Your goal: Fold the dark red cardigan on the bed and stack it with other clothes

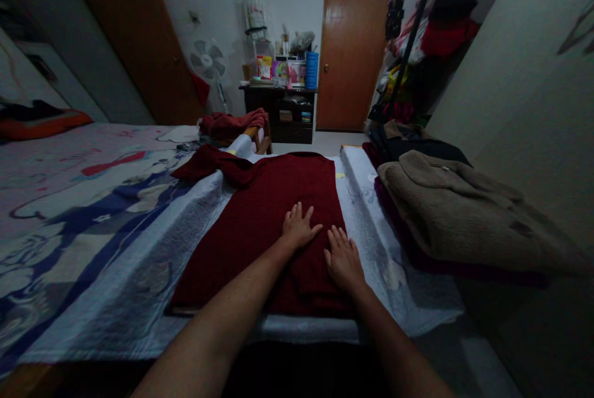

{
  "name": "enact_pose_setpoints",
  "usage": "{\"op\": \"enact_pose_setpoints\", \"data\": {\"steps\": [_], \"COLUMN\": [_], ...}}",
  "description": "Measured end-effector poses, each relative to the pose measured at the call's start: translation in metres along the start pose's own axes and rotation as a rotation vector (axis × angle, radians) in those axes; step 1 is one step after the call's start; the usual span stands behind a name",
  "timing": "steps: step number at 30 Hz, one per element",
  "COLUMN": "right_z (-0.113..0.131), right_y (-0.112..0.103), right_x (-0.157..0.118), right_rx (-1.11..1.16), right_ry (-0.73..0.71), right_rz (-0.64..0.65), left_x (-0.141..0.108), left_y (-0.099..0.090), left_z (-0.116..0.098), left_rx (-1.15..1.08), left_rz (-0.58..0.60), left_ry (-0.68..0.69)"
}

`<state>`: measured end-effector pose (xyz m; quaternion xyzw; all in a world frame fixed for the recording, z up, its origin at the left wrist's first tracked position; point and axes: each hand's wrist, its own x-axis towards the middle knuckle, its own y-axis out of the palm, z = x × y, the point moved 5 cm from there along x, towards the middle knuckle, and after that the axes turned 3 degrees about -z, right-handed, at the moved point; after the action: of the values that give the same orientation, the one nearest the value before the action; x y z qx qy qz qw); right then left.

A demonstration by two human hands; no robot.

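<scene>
A dark red long-sleeved top (241, 231) lies spread on a pale blue-white cover (195, 243) in front of me. One sleeve reaches out to the far left, over the raised edge of the cover; on the right side no sleeve shows, and the fabric there looks folded in. My left hand (299, 226) rests flat on the middle of the top, fingers spread. Just to its right, my right hand (342, 257) lies flat near the garment's right edge, its fingers stretched out. Neither hand grips the cloth.
A folded fuzzy brown coat (455, 212) and other dark clothes are stacked at the right. To the left is a bed with a patterned blanket (106, 181). Reddish cloth (236, 121) hangs over a wooden frame. Beyond are a fan (208, 60), a dark shelf (278, 114) and a door (350, 45).
</scene>
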<state>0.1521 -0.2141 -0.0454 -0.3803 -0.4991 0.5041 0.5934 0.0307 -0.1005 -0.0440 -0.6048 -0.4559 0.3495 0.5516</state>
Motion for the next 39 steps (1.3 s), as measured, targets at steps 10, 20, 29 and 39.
{"op": "enact_pose_setpoints", "data": {"steps": [10, 20, 29, 39], "right_z": [0.0, 0.004, -0.013, -0.013], "right_y": [0.001, -0.027, 0.024, 0.026], "right_x": [-0.002, 0.077, 0.13, 0.126], "right_rx": [0.002, 0.036, -0.001, -0.037], "right_ry": [-0.008, -0.048, -0.005, 0.01], "right_rz": [0.0, -0.055, 0.111, 0.064], "left_x": [0.043, 0.04, 0.044, 0.081], "left_y": [0.0, 0.001, 0.006, -0.01], "left_z": [0.018, 0.004, 0.009, 0.003], "left_rx": [0.04, 0.105, 0.032, 0.024], "left_rz": [-0.089, -0.234, -0.092, -0.127], "left_ry": [-0.081, 0.168, 0.152, -0.066]}}
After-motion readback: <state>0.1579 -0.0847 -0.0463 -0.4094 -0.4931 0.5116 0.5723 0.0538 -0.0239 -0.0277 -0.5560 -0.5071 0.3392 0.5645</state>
